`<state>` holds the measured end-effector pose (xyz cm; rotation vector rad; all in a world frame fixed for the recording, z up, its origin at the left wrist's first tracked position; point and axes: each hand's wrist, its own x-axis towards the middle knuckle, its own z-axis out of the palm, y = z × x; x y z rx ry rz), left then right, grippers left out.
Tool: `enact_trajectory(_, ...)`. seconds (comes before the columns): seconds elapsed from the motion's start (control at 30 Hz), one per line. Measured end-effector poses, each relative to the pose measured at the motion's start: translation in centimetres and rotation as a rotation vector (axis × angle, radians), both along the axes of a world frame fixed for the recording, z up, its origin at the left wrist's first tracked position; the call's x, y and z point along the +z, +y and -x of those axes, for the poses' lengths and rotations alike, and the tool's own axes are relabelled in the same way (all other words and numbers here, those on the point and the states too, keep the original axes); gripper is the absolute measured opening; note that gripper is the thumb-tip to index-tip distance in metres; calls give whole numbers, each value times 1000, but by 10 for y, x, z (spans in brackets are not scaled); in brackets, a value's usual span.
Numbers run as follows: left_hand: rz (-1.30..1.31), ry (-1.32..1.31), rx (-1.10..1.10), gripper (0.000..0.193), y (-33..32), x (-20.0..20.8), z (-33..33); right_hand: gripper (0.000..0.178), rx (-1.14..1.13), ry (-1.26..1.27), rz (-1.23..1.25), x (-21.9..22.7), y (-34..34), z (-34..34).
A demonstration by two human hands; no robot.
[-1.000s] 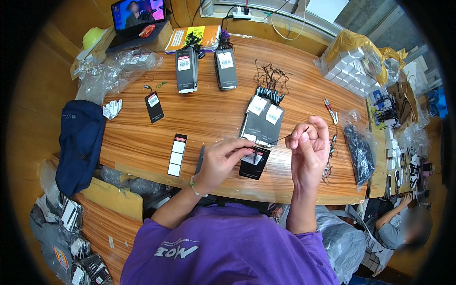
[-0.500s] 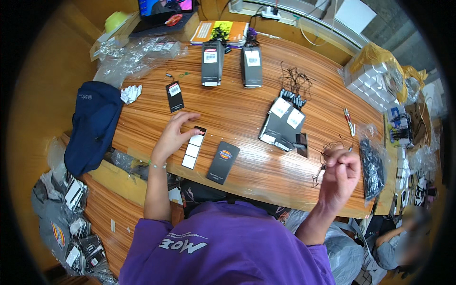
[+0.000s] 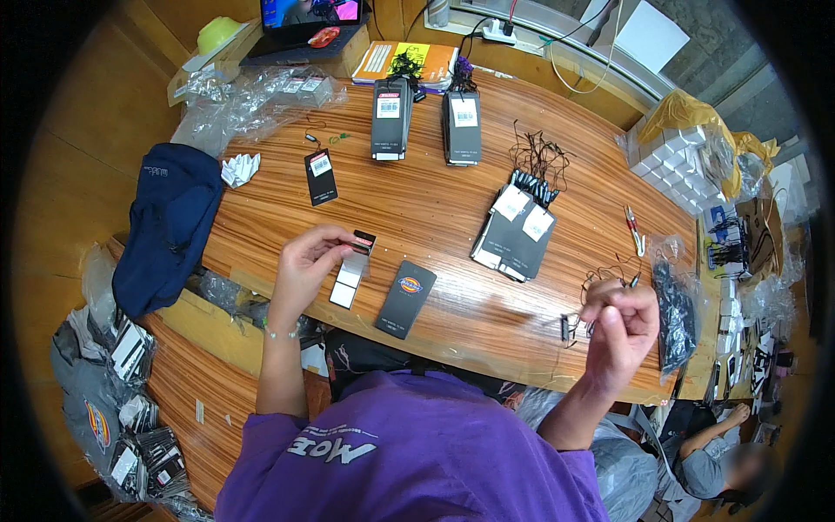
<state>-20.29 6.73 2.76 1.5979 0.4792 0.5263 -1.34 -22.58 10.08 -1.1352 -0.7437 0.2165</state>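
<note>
My left hand (image 3: 315, 252) is closed in a pinch at the upper part of a narrow strip of white labels (image 3: 344, 291); whether one label is lifted off it is too small to tell. Just right of the strip, a dark grey hang tag (image 3: 405, 299) with a coloured oval emblem lies flat. Over the table's right side, my right hand (image 3: 619, 326) is closed, fingertips pinched around thin black cord (image 3: 600, 283). A small black piece (image 3: 564, 328) is beside those fingers. Farther away, a fanned stack of dark tags (image 3: 515, 230) with white labels lies with its black strings bunched above it.
Two upright-lying tag stacks (image 3: 390, 130) (image 3: 462, 130) are at the back, beside a single tag (image 3: 321, 178). A navy pouch (image 3: 167, 226) lies left. At right are red-handled snippers (image 3: 634, 230), a bag of black cords (image 3: 674, 304) and white boxes (image 3: 678, 161). Another person (image 3: 718, 461) sits lower right.
My left hand has shifted slightly left, its spread fingers drawing together at the strip. The dark piece near the fanned stack is gone from there; a small black piece shows by my right hand.
</note>
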Motion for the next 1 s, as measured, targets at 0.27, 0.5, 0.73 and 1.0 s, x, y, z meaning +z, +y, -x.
enact_trajectory(0.27, -7, -89, -53, 16, -74, 47, -68, 22, -75, -289, 432, -4, 61, 28)
enact_trajectory(0.5, -100, -186, -138, 16, -100, 55, -87, 20, -156, -244, 439, -10, 64, 24)
enact_trajectory(0.73, -99, -148, -191, 15, -98, 53, -89, 17, -152, -169, 344, -26, 66, 22)
enact_trajectory(1.0, -405, -215, -206, 15, -95, 52, -88, 13, 6, 166, 240, -24, 67, 26)
